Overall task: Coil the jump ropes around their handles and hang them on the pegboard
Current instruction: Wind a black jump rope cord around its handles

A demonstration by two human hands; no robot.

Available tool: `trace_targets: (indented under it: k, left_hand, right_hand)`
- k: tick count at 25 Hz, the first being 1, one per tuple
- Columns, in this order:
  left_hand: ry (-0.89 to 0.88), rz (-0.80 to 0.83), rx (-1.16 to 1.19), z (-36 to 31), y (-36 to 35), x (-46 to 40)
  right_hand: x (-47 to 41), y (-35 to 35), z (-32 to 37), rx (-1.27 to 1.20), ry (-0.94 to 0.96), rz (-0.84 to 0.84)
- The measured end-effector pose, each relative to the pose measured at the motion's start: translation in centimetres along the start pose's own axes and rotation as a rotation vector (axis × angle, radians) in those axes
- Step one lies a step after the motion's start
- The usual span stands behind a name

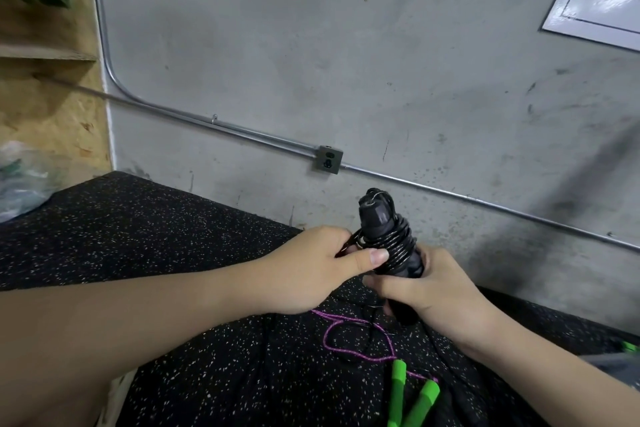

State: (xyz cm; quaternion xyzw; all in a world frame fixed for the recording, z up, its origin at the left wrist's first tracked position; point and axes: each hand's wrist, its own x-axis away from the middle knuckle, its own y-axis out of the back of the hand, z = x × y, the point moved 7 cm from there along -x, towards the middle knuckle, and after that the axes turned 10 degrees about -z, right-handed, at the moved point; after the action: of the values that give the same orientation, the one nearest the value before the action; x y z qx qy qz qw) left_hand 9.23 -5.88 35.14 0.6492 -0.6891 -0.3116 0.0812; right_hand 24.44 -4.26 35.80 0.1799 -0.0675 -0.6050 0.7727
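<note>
The right hand (pixel 427 282) is wrapped firmly around the lower part of the black handles (pixel 375 218), both held together and tilted up towards the wall, which keeps them steady as a core to wind on. The black rope (pixel 398 246) already sits in tight turns around their middle. The left hand (pixel 313 269) is closed on that coil from the side, thumb pressed flat over the turns, probably so they cannot spring loose while the last bit is tucked. I would say this rope is nearly done and the hanging not yet begun; no pegboard is in sight from here. Down on the speckled mat (pixel 138 236), just below the hands, a purple rope (pixel 327 336) lies loose with its 2 green handles (pixel 412 399) side by side, untouched
</note>
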Motion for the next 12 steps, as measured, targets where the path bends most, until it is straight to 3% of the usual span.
trace_targets:
  k: [3,6,10,12]
  left_hand:
    - [-0.020,0.023,0.018,0.1,-0.8,0.4]
    - [-0.031,-0.043,0.083,-0.6,-0.4,0.5]
    - [-0.112,0.066,0.206,-2.5,0.3,0.9]
    - [-0.159,0.107,0.256,-3.3,0.5,1.2]
  right_hand:
    - [0.3,0.1,0.3,0.187,0.139,-0.090]
    - [0.2,-0.3,-0.1,0.106,0.079,-0.037]
    - [2.5,-2.0,0.0,-0.353,-0.266,0.504]
    - [3.5,-2.4,0.7,-0.478,-0.300,0.637]
